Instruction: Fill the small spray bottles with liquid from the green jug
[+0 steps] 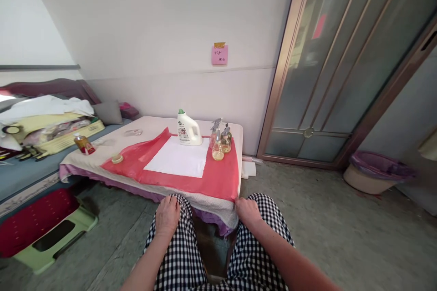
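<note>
My left hand (167, 216) rests on my left knee with its fingers curled in and nothing visible in them. On the inner side of my right knee lies my right hand (248, 211), also loosely closed, its knuckles close to the front right corner of a red plastic sheet (220, 182). Whether it touches that corner I cannot tell. A white cloth (175, 160) is spread flat on the sheet. At the cloth's back edge stands a white detergent bottle (188, 130) with a green cap. Several clear spray bottles (217, 151) are grouped to its right.
A roll of tape (117, 158) sits on the sheet's left part. An amber bottle (83, 144) stands on the table's left end. A red-topped stool (37, 218) is at left, beside a bed with a yellow basket (68, 134). A lined bin (375, 175) stands right, near a sliding door (317, 77).
</note>
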The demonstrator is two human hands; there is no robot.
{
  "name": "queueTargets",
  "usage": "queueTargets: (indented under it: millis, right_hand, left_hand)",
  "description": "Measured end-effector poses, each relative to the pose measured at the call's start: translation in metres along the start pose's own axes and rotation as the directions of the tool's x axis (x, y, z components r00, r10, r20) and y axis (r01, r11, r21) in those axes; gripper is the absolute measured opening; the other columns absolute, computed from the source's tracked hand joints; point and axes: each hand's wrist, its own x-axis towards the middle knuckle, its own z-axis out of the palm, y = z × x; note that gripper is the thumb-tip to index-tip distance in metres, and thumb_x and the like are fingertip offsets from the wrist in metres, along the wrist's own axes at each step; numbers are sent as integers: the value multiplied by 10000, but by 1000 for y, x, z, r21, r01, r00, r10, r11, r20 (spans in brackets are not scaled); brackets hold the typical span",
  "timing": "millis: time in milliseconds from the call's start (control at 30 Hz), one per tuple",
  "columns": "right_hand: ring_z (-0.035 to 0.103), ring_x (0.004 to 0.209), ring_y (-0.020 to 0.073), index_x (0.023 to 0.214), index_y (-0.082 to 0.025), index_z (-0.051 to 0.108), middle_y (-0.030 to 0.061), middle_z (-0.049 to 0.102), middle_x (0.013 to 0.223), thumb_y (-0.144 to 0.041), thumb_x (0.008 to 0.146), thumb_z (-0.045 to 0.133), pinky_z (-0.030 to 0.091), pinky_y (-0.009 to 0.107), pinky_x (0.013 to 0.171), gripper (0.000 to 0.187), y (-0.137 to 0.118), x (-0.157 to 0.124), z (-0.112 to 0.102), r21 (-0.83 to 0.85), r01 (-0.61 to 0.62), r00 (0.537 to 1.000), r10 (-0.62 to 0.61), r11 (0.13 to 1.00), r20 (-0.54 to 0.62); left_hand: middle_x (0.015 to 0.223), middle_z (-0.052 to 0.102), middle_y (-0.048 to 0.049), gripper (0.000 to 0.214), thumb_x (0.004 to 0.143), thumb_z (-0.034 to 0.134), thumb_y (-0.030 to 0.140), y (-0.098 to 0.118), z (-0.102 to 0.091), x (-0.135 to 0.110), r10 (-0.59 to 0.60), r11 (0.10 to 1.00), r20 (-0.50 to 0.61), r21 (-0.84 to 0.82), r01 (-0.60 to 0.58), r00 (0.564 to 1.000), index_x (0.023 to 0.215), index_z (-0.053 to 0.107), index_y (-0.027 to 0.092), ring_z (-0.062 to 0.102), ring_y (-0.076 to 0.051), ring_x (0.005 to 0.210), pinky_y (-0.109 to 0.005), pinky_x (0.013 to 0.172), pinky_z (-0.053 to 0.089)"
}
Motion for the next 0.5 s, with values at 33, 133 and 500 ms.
queueTargets:
  millis: [33,133,500]
  right_hand:
    - [606,1027,205,1207,-165,563,90,592,1205,-385,919,575,534,421,866,363,1,0,-1,-3,-4,1000,4,1000,12]
    - [609,1017,202,1197,-162,568,89,598,1192,-385,919,575,536,415,861,356,-1,-2,-5,-2,-13,1000,13,1000,23]
    - [669,870,174,1101,-168,605,49,688,990,-291,956,496,534,352,798,219,-44,-62,-10,101,163,982,-152,981,-111]
  left_hand:
    - [891,618,-68,204,922,438,202,0,-1,0,-2,1000,-2,-2,2,1000,861,632,196,569,-227,880,-329,830,419]
    - [885,611,-62,196,919,445,199,0,-2,0,-12,1000,-12,-5,12,1000,849,629,202,572,-225,881,-323,823,422]
    - [857,596,-57,179,909,458,173,-2,0,-4,-20,999,-84,-41,16,996,833,619,188,564,-222,860,-330,807,420]
